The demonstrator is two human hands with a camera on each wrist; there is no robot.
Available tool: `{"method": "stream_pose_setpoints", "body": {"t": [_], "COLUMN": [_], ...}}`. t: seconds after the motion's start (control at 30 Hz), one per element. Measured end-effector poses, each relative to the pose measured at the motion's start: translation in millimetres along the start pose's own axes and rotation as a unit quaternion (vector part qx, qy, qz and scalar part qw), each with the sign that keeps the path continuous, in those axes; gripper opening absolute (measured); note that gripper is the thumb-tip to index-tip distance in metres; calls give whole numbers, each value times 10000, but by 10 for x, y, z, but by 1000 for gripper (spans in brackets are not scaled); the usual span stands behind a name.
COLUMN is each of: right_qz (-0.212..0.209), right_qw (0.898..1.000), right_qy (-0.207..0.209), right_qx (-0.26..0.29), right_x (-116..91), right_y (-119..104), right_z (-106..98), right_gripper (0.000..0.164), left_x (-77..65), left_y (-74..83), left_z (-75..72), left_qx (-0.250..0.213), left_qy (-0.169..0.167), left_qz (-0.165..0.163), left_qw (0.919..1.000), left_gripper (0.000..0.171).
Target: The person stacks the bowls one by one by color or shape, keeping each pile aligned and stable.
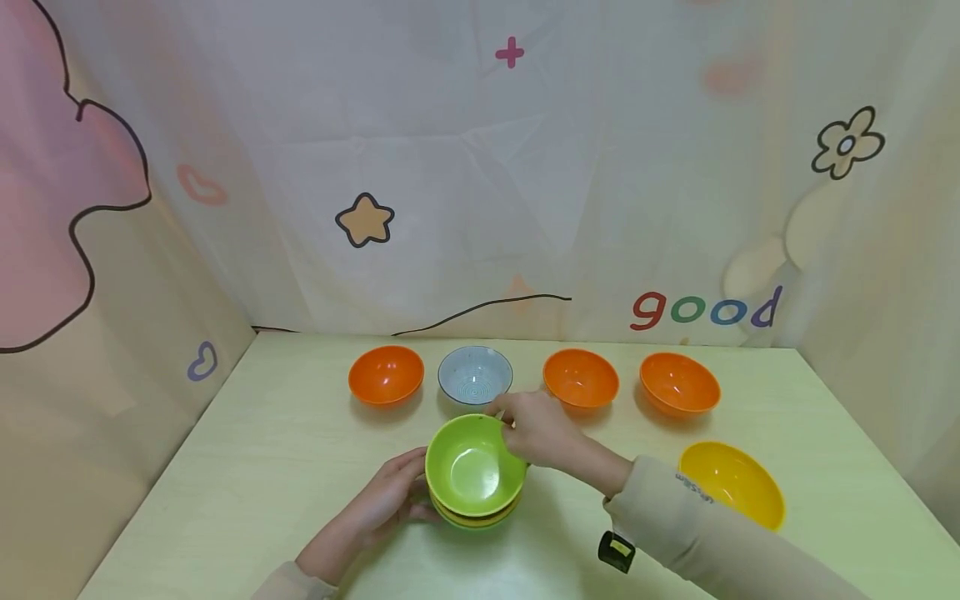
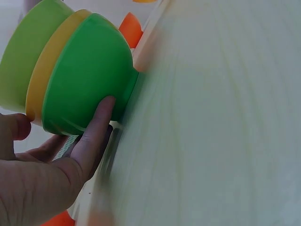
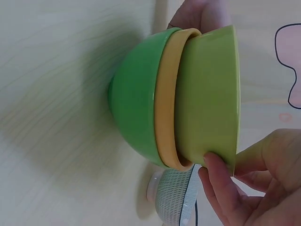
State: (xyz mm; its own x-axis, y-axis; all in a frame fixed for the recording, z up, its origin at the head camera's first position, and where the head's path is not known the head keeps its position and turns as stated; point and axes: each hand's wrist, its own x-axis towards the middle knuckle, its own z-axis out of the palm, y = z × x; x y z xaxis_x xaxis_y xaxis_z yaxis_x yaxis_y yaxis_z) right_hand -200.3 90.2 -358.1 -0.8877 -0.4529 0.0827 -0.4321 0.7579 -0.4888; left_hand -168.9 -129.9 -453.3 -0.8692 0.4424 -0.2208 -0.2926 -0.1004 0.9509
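Observation:
A light green bowl (image 1: 468,467) sits at the top of a stack, inside a yellow bowl (image 3: 165,99), which rests in a darker green bowl (image 3: 134,99) on the table. My right hand (image 1: 543,429) pinches the light green bowl's rim at the far right, thumb and fingers on either side of it. On the left of the stack, my left hand (image 1: 386,500) steadies it. In the left wrist view one finger (image 2: 96,127) lies straight along the green bowl's wall, and the thumb is by the yellow rim.
Along the back of the table (image 1: 262,433) stand an orange bowl (image 1: 386,377), a pale blue-grey bowl (image 1: 475,375) and two more orange bowls, one (image 1: 581,379) beside the other (image 1: 678,383). A larger yellow bowl (image 1: 735,483) is at the right, partly behind my right sleeve. A printed curtain (image 1: 450,167) hangs behind.

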Motion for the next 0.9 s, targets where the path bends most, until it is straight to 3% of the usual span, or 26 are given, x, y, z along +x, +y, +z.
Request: {"method": "stream_pose_setpoints", "body": {"t": [0.27, 0.9], "right_qz": [-45, 292], "right_qw": [9999, 9990], "right_qy": [-47, -260], "right_qx": [-152, 220], "right_x": [15, 16], "right_y": [29, 62], "right_z": [52, 87], "right_gripper": [24, 28], "left_x": [3, -19], "left_y": [3, 29], "left_z": [-6, 18], "left_qx": [57, 2], "left_qy": [0, 1], "left_qz": [12, -75], "left_qw": [10000, 10000], "left_gripper": [54, 51]}}
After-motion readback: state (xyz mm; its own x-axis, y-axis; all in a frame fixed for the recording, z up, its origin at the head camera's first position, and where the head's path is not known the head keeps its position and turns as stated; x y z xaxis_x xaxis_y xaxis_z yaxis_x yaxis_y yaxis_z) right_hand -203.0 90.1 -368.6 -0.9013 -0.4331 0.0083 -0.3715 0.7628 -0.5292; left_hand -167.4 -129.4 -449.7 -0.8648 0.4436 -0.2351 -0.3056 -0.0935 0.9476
